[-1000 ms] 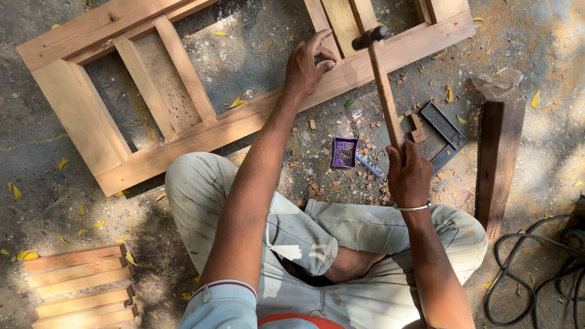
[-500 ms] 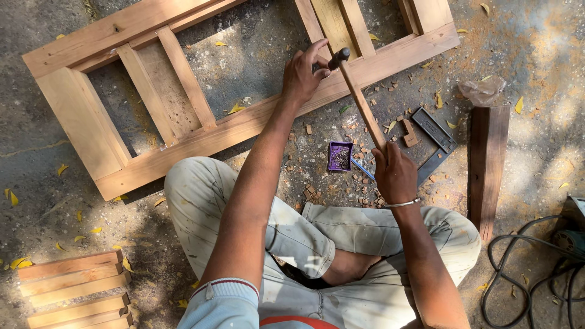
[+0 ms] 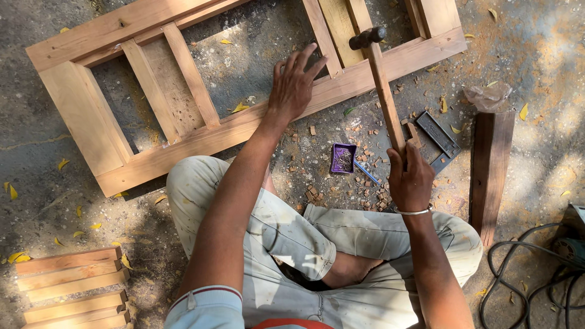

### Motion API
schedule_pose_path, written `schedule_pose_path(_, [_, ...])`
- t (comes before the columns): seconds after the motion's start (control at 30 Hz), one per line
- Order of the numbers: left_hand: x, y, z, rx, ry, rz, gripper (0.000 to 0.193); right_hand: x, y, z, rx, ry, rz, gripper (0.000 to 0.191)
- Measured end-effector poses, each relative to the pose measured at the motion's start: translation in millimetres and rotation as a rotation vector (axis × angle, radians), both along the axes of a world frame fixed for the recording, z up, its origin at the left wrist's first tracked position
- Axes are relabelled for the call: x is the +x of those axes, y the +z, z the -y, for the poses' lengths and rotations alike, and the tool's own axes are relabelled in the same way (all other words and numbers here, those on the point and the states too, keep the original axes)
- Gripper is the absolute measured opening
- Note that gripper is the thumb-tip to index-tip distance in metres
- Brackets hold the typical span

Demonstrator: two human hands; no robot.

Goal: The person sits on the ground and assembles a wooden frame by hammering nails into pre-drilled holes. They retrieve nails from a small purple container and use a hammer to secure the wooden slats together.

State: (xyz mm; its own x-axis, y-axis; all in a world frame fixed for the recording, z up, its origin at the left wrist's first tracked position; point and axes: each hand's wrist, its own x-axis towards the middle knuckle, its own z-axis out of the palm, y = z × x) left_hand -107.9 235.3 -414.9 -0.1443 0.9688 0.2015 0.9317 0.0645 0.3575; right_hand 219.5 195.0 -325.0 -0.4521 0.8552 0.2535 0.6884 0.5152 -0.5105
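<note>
The right hand (image 3: 409,180) is closed round the lower end of the hammer (image 3: 381,85) handle, gripping it firmly. The handle runs up and slightly left from that fist, so its long axis points away from the body toward the frame (image 3: 183,140); the dark head sits at the far end, directly over the frame's near rail, close to where an upright slat meets it. Whether the head touches the wood or hangs just above it cannot be told from this view.

The left hand (image 3: 292,85) lies flat on the same rail, fingers spread and holding nothing, pressing down just left of the hammer head. It is the nearer hand to the spot under the head; the right hand is well back, near the knee.

The frame lies on the ground ahead of the person, its long axis running from lower left to upper right across the view, with slats crossing it (two on the left, more at upper right).

Between the hands and the crossed legs sits a small purple box (image 3: 343,158) of nails, among scattered wood chips. A metal square (image 3: 437,135) lies just right of the handle, and a dark post (image 3: 490,167) beyond it. A stack of short boards (image 3: 70,283) rests at lower left, and a cable (image 3: 524,274) coils at lower right
</note>
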Motion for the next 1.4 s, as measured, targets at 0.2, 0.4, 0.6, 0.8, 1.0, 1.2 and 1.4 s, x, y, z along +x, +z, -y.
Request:
schedule_pose_path(0.2, [1, 1, 1, -0.086, 0.015, -0.109, 0.058, -4, -19, -6, -0.050, 0.014, 0.179, 0.025])
schedule_pose_path(0.4, [2, -1, 1, -0.283, 0.015, -0.011, 0.063, 2, -30, -1, -0.021, -0.032, 0.029, 0.026])
schedule_pose_path(0.6, [1, -16, -1, -0.303, -0.021, -0.004, 0.064, 6, -49, -2, -0.036, 0.052, 0.128, 0.022])
schedule_pose_path(0.8, [2, -13, 1, -0.311, 0.006, 0.066, 0.059, 1, -39, 2, 0.012, -0.020, 0.064, 0.023])
schedule_pose_path(1.0, [-1, -7, -1, -0.025, -0.065, 0.113, 0.045, 6, -12, 12, -0.020, -0.062, 0.004, 0.023])
schedule_pose_path(1.2, [4, -7, -37, 0.066, -0.204, 0.075, 0.014, 29, -12, 44, -0.184, -0.123, 0.010, 0.022])
schedule_pose_path(1.4, [1, -11, -45, 0.037, -0.397, -0.365, 0.012, 42, -16, 58, -0.212, -0.138, -0.012, 0.024])
